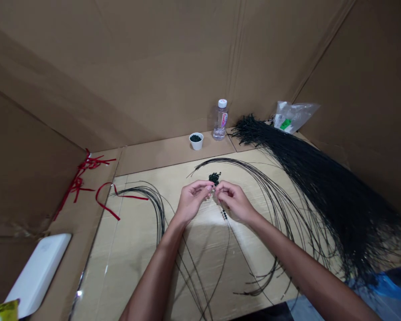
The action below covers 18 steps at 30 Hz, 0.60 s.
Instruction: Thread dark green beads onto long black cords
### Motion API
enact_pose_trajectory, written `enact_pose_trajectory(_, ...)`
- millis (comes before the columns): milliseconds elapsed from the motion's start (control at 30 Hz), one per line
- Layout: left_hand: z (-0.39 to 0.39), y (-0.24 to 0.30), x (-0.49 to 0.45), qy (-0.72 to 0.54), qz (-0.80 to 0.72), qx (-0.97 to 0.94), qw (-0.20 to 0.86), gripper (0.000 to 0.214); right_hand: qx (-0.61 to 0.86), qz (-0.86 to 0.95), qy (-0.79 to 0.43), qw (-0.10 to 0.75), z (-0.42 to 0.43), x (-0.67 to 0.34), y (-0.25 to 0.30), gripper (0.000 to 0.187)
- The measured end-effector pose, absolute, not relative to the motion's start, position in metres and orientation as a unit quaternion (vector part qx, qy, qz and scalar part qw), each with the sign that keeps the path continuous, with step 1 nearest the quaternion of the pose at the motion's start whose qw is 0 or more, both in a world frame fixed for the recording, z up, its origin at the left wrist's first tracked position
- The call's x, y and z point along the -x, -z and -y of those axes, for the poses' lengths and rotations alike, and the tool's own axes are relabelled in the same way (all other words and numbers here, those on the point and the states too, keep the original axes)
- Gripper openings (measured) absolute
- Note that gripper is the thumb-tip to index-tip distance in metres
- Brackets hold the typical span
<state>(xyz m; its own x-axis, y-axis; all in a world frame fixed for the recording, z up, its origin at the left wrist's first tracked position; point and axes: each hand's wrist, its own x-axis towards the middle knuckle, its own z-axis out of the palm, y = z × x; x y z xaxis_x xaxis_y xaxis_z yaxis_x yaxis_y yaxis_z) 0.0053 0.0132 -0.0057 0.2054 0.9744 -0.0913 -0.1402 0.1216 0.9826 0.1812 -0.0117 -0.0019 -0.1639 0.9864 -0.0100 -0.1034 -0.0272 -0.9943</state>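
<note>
Just in front of a small pile of dark beads [214, 177], my two hands meet fingertip to fingertip. My left hand [194, 198] is closed in a pinch; whatever sits between its thumb and forefinger is too small to make out. The fingers of my right hand [233, 199] pinch a thin dark cord [228, 245]. Several beads [224, 215] are threaded on this cord below the right hand, and its length trails down over the table. The cord's tip is hidden at the fingers.
Loose dark cords [158, 209] lie left, with more cords [270, 187] curving at right. A thick cord bundle [307, 178] fills the far right. Behind stand a bead cup [196, 145], a bottle [219, 122] and a plastic bag [296, 117]. Red ribbons [108, 205] and a white device [42, 272] lie left.
</note>
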Motion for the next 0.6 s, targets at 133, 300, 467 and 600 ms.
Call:
enact_pose_trajectory(133, -0.0124, 0.0066, -0.0048, -0.454, -0.43, -0.49, 0.608, 0.031, 0.435, 0.505, -0.568, 0.482, 0.0118, -0.1811, 0.0019, 0.007)
enact_pose_trajectory(300, -0.0124, 0.0074, -0.0044, -0.455, -0.427, -0.495, 0.604, 0.031, 0.439, 0.505, -0.566, 0.482, 0.0118, -0.181, 0.0007, 0.008)
enact_pose_trajectory(467, -0.0123, 0.0073, -0.0041, -0.453, -0.432, -0.495, 0.602, 0.033, 0.438, 0.505, -0.566, 0.482, 0.0113, -0.181, 0.0009, 0.007)
enact_pose_trajectory(600, -0.0118, 0.0075, -0.004, -0.452, -0.432, -0.498, 0.601, 0.032, 0.439, 0.51, -0.559, 0.485, 0.0114, -0.1809, 0.0011, 0.007)
